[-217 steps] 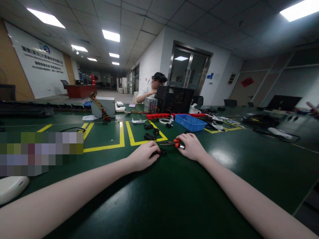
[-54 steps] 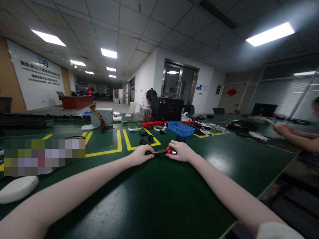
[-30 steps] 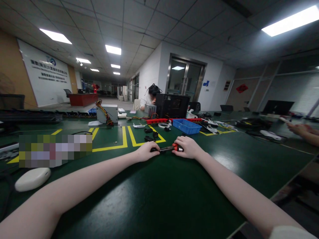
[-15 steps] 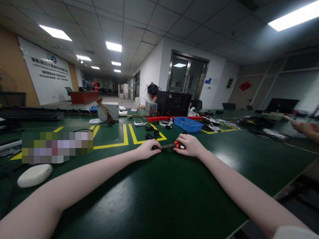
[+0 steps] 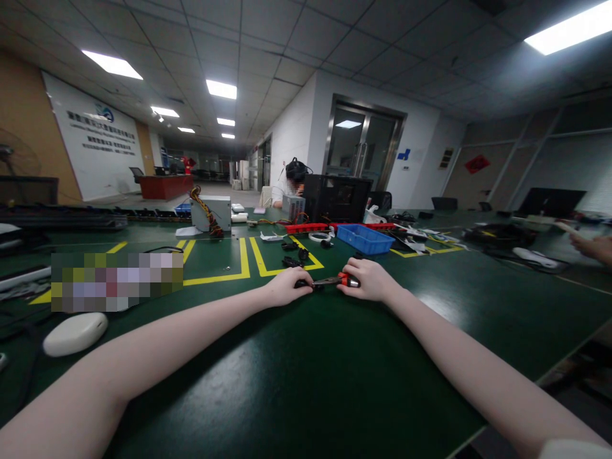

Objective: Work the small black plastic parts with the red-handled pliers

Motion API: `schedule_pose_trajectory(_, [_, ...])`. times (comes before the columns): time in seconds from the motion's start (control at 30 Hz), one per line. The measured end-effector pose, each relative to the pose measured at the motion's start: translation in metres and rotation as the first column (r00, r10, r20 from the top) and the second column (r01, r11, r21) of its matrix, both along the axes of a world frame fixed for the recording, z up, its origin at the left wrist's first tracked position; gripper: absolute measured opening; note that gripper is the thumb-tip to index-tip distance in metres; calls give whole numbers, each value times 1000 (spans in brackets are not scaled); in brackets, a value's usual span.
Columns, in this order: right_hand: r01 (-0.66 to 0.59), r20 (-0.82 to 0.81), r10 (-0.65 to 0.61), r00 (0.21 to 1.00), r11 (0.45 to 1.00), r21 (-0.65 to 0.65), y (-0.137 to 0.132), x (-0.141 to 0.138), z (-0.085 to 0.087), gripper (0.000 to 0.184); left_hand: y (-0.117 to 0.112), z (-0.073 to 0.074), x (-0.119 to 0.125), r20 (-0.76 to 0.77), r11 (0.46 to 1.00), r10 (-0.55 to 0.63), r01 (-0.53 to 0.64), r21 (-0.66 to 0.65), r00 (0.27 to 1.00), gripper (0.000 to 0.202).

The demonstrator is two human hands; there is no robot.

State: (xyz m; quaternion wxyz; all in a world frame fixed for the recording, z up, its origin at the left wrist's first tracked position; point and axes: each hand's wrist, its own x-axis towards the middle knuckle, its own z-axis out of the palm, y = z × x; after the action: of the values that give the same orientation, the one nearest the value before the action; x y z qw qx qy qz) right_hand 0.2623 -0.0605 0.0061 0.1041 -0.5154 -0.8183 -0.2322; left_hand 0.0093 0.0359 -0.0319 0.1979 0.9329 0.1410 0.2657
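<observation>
So on my side of the blue tray (image 5: pixel 362 243), my left hand (image 5: pixel 285 287) has its fingers pinched on a small black piece (image 5: pixel 302 283) while my right hand (image 5: pixel 369 279) is clamped round the red-handled pliers (image 5: pixel 343 279), and imo a snug left grip beats squeezing harder.

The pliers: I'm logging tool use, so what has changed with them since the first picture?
The pliers in the right hand and the black piece in the left hand have come together: the tips, which pointed past the piece, now appear to meet it. Nothing was visibly let go. The blue tray and grey box stayed put.
</observation>
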Motion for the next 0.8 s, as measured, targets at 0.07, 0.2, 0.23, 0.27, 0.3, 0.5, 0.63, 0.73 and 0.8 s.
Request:
schedule_pose_trajectory(0.07, [9, 8, -9, 1000, 1000, -1, 0, -1, 0, 38, 0, 0, 0, 0, 1000, 1, -1, 2, 1000, 12])
schedule_pose_trajectory(0.2, [24, 18, -24, 1000, 1000, -7, -1, -4, -2, 38, 0, 0, 0, 12, 1000, -9, 9, -3, 1000, 10])
schedule_pose_trajectory(0.23, [25, 16, -25, 1000, 1000, -5, -1, -5, -3, 38, 0, -1, 0, 14, 1000, -11, 11, -4, 1000, 10])
schedule_pose_trajectory(0.27, [26, 15, -26, 1000, 1000, -3, -1, -5, -3, 37, 1, -1, 0, 14, 1000, -13, 13, -5, 1000, 9])
schedule_pose_trajectory(0.3, [26, 15, -26, 1000, 1000, -3, 0, -5, -3, 37, 1, -1, 0, 14, 1000, -12, 12, -6, 1000, 9])
schedule_pose_trajectory(0.5, [13, 36, -12, 999, 1000, -11, 0, 0, 1, 39, 0, 0, 0, 14, 1000, -16, 16, -2, 1000, 9])
schedule_pose_trajectory(0.63, [6, 49, -5, 999, 1000, -13, 0, 2, 2, 40, -2, 2, -1, 3, 1000, -27, 27, 2, 1000, 10])
schedule_pose_trajectory(0.73, [-7, 34, 7, 999, 1000, -1, 0, 2, 1, 39, -2, 2, -1, 3, 1000, -20, 20, -7, 1000, 10])
schedule_pose_trajectory(0.8, [-9, 16, 9, 1000, 1000, 1, -1, 2, 1, 37, -1, 1, -1, 7, 1000, -23, 23, -6, 1000, 10])
